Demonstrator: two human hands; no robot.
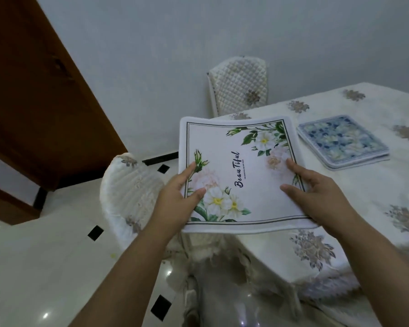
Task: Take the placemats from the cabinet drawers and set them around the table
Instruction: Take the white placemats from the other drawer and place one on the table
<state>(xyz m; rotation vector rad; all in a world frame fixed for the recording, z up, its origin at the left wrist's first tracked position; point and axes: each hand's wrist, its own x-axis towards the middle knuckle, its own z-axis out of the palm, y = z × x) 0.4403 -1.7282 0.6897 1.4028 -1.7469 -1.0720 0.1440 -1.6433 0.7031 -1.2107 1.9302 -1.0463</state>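
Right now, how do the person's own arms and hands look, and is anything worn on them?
Both forearms are bare up to the frame edge; no sleeves show. The left hand and right hand wear no gloves, and no rings, watch or bracelet are visible.

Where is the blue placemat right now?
Head view: the blue placemat lies on the table, right of the white floral mat held in both hands, near the far chair.

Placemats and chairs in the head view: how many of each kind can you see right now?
White floral placemat, held in both hands: 1
Blue floral placemat stack on the table (layers unclear): 1
Covered chairs: 2
Total: 4
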